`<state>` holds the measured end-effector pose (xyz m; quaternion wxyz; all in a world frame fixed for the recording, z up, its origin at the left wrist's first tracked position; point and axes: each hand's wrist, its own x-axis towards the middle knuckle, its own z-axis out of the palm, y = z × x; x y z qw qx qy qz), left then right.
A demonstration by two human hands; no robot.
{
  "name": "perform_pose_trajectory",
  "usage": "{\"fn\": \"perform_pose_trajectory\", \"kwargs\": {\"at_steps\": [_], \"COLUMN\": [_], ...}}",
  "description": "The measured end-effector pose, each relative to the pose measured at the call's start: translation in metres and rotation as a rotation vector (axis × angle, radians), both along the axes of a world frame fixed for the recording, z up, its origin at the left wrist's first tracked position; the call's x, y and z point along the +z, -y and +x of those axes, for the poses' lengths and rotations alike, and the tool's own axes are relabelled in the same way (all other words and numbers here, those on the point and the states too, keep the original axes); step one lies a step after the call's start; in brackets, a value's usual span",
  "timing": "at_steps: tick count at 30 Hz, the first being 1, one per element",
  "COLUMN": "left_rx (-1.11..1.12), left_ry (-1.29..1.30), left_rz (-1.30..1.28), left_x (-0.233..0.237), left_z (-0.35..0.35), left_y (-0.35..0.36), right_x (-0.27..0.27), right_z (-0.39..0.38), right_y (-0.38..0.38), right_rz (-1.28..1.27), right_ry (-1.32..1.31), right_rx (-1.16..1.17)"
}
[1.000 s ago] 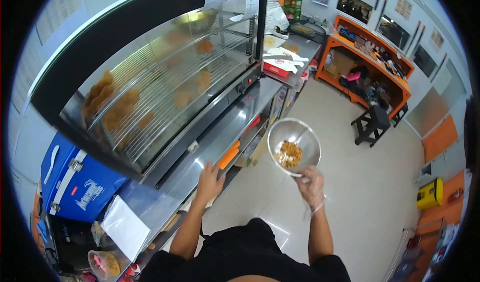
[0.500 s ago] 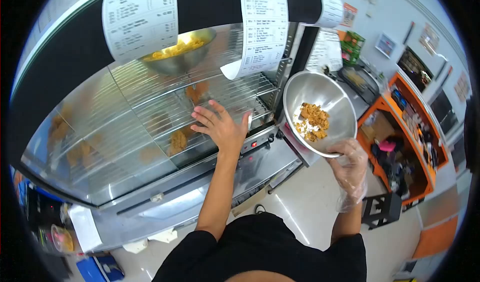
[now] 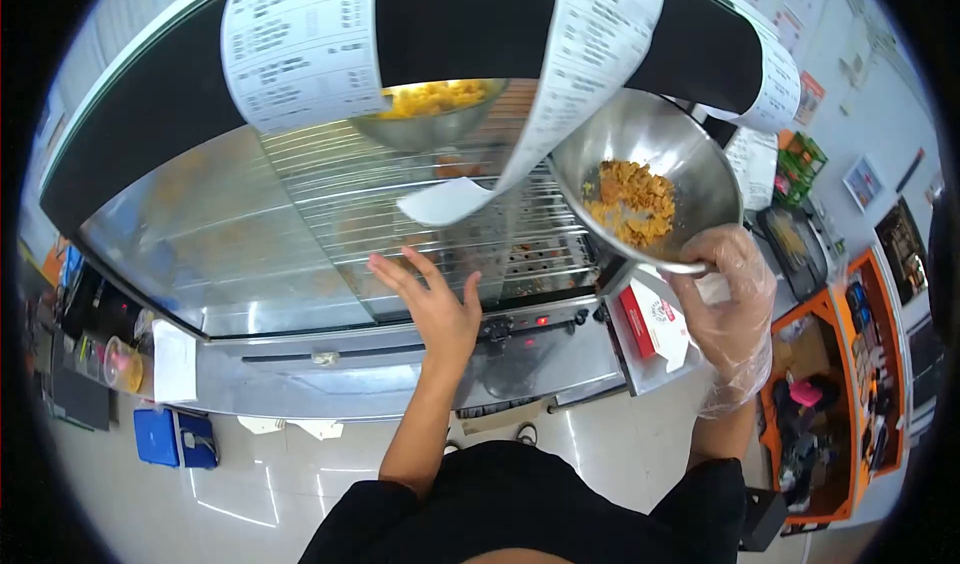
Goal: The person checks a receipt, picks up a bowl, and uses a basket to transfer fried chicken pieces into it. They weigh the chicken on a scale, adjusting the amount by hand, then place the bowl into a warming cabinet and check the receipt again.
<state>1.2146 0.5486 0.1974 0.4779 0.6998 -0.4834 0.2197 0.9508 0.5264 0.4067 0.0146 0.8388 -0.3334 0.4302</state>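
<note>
My left hand (image 3: 437, 314), bare with its fingers spread, is at the lower front of a glass-fronted food warmer (image 3: 240, 239). Its fingertips appear to touch the glass. My right hand (image 3: 735, 299) wears a clear plastic glove and grips the lower right rim of a steel mixing bowl (image 3: 705, 179). Golden-brown crumbly fried pieces (image 3: 632, 202) lie inside that tilted bowl, which overlaps the warmer's right end. Behind the glass are wire racks (image 3: 330, 204) and a second metal bowl (image 3: 430, 132) with yellow food. A hanging paper receipt (image 3: 590, 49) curls in front of the warmer.
Below the steel bowl, a red and white carton (image 3: 650, 319) rests on a side counter. An orange shelf unit (image 3: 850, 464) holds assorted items at the right. More receipts (image 3: 300, 44) hang from the warmer's top. A blue box (image 3: 175, 439) sits on the floor at left.
My view has turned. The steel bowl in my right hand has come nearer the warmer's right end, overlapping it. My left hand now sits lower on the warmer's front, still spread.
</note>
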Motion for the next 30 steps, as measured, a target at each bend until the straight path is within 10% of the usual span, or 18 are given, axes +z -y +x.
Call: {"fn": "perform_pose_trajectory", "kwargs": {"at_steps": [17, 20, 25, 26, 30], "left_rx": [-0.026, 0.011, 0.045, 0.057, -0.142], "left_ry": [-0.034, 0.026, 0.077, 0.133, 0.154], "left_rz": [0.047, 0.0, 0.016, 0.089, 0.063], "left_x": [-0.01, -0.02, -0.029, -0.032, -0.044], "left_z": [0.002, -0.01, -0.063, -0.074, -0.094], "left_y": [-0.001, 0.015, 0.043, 0.048, 0.061], "right_x": [-0.016, -0.026, -0.155, -0.252, -0.282], "right_z": [0.034, 0.041, 0.022, -0.021, 0.029], "right_y": [0.127, 0.068, 0.001, 0.037, -0.026], "right_rz": [-0.132, 0.088, -0.075, 0.238, 0.674], "right_ry": [-0.269, 0.238, 0.581, 0.613, 0.134], "right_rx": [-0.158, -0.062, -0.125, 0.207, 0.382]}}
